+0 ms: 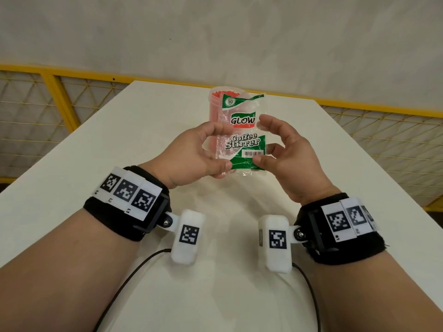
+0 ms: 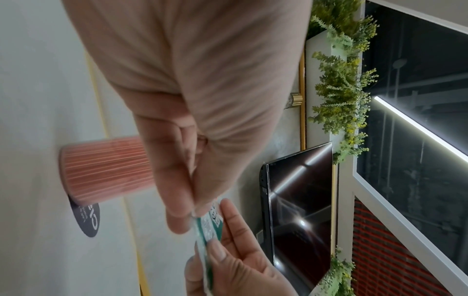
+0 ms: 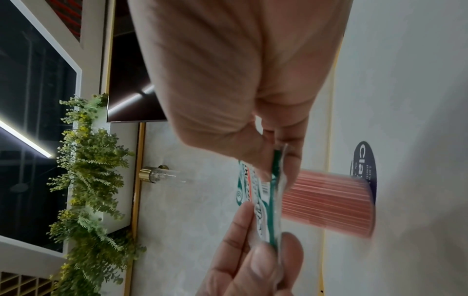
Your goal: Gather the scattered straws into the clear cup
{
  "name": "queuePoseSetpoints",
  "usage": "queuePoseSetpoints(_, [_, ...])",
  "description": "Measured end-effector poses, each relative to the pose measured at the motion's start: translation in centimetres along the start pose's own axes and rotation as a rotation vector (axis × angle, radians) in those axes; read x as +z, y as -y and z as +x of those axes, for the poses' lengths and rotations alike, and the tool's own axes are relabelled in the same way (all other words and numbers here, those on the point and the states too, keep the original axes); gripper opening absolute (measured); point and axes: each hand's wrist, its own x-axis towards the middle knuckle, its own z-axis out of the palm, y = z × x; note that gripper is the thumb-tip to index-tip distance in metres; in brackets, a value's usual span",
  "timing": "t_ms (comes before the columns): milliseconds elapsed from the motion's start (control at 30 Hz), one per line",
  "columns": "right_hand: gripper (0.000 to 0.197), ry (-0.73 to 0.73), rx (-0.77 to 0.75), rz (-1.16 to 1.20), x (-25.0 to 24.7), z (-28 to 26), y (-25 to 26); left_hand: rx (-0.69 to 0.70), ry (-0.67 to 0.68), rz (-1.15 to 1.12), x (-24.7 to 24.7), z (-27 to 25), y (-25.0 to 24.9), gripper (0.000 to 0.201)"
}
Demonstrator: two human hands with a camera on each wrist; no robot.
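Straws (image 1: pixel 214 109) upright in clear cup (image 1: pixel 215 101) beyond fingers, both hands pinching stirrer wrapper (image 1: pixel 243 130)

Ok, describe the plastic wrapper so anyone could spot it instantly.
On the white table, in front of the clear cup packed with red straws, both hands pinch it. The wrapper is flat clear plastic, printed green and white: "GLOW Coffee Stirrer".

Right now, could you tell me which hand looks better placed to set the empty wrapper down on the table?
Probably the left hand: it pinches the wrapper at its bottom corner, while the right hand only fingers its edge. The clear cup behind already holds the red straws.
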Motion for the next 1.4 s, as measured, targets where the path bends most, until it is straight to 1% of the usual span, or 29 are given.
queuePoseSetpoints(100, [0.068, -0.011, -0.007, -0.02, -0.3, 0.0, -0.2, 0.023, -0.008, 0.022, 0.5, 0.1, -0.4, 0.064])
queuePoseSetpoints(167, [0.068, -0.038, -0.021, -0.011, -0.9, 0.1, -0.4, 0.038, 0.009, -0.027, 0.9, 0.5, -0.6, 0.062])
queuePoseSetpoints(200, [0.068, -0.072, -0.018, 0.009, -1.5, 0.2, -0.5, 0.048, 0.018, -0.049, 1.3, 0.7, -0.6, 0.06])
queuePoseSetpoints(267, [0.068, -0.183, 0.02, 0.085, -3.1, 0.7, -0.7, 0.059, 0.045, -0.057, 2.0, 1.3, -0.4, 0.051])
queuePoseSetpoints(333, [0.066, -0.302, 0.083, 0.12, -5.3, 1.0, -1.1, 0.026, 0.126, -0.003, 3.0, 2.0, 0.4, 0.04])
queuePoseSetpoints(367, [0.065, -0.346, 0.122, 0.09, -6.6, 0.9, -1.3, -0.013, 0.189, 0.06, 3.5, 2.4, 0.9, 0.036])
queuePoseSetpoints(400, [0.064, -0.377, 0.169, 0.036, -7.8, 0.8, -1.6, -0.048, 0.257, 0.17, 3.8, 2.8, 1.5, 0.034])
queuePoseSetpoints(467, [0.063, -0.409, 0.281, -0.081, -10.0, 0.5, -2.3, -0.078, 0.372, 0.451, 4.4, 3.6, 2.7, 0.039])
queuePoseSetpoints(500, [0.063, -0.414, 0.335, -0.133, -10.9, 0.3, -2.7, -0.094, 0.409, 0.54, 4.5, 3.9, 3.1, 0.042])
queuePoseSetpoints(533, [0.063, -0.414, 0.385, -0.196, -11.8, 0.2, -3.0, -0.118, 0.436, 0.581, 4.6, 4.1, 3.4, 0.045])
queuePoseSetpoints(633, [0.06, -0.418, 0.504, -0.455, -13.8, 0.1, -3.5, -0.177, 0.49, 0.602, 4.8, 4.4, 4.3, 0.053])
queuePoseSetpoints(667, [0.057, -0.441, 0.514, -0.524, -14.1, 0.1, -3.6, -0.178, 0.497, 0.618, 4.8, 4.4, 4.6, 0.056])
queuePoseSetpoints(733, [0.052, -0.48, 0.482, -0.594, -14.2, 0.2, -3.6, -0.162, 0.496, 0.651, 4.8, 4.3, 4.9, 0.062])
queuePoseSetpoints(800, [0.048, -0.445, 0.44, -0.637, -13.3, 0.5, -3.8, -0.146, 0.504, 0.667, 4.8, 4.2, 4.9, 0.061])
queuePoseSetpoints(867, [0.045, -0.35, 0.454, -0.696, -11.7, 0.8, -3.9, -0.138, 0.505, 0.673, 4.8, 4.2, 5.0, 0.056])
queuePoseSetpoints(933, [0.042, -0.206, 0.521, -0.798, -10.3, 1.1, -4.1, -0.135, 0.502, 0.672, 4.9, 4.1, 4.9, 0.054])
queuePoseSetpoints(1000, [0.039, -0.006, 0.615, -0.996, -9.5, 1.3, -4.1, -0.129, 0.504, 0.676, 4.9, 4.0, 4.8, 0.053])
queuePoseSetpoints(1033, [0.037, 0.054, 0.641, -1.069, -9.5, 1.5, -4.1, -0.128, 0.506, 0.675, 4.9, 4.0, 4.8, 0.052])
queuePoseSetpoints(1100, [0.036, 0.072, 0.658, -1.139, -9.9, 1.6, -4.1, -0.131, 0.507, 0.667, 4.9, 4.1, 4.8, 0.051])
queuePoseSetpoints(1133, [0.036, 0.051, 0.663, -1.153, -10.4, 1.7, -4.3, -0.138, 0.508, 0.665, 4.8, 4.1, 4.8, 0.051])
queuePoseSetpoints(1167, [0.036, -0.005, 0.653, -1.128, -10.9, 1.7, -4.8, -0.138, 0.508, 0.663, 4.8, 4.2, 4.9, 0.051])
queuePoseSetpoints(1233, [0.036, -0.162, 0.623, -0.979, -11.8, 1.6, -5.7, -0.141, 0.51, 0.662, 4.8, 4.3, 5.0, 0.05])
queuePoseSetpoints(1300, [0.035, -0.284, 0.59, -0.816, -12.1, 1.6, -6.2, -0.138, 0.511, 0.654, 4.8, 4.4, 5.2, 0.049])
queuePoseSetpoints(1367, [0.034, -0.331, 0.578, -0.728, -12.3, 1.7, -6.8, -0.138, 0.51, 0.65, 4.7, 4.5, 5.4, 0.049])
queuePoseSetpoints(1400, [0.033, -0.325, 0.582, -0.733, -12.3, 1.8, -6.9, -0.152, 0.516, 0.631, 4.6, 4.5, 5.4, 0.049])
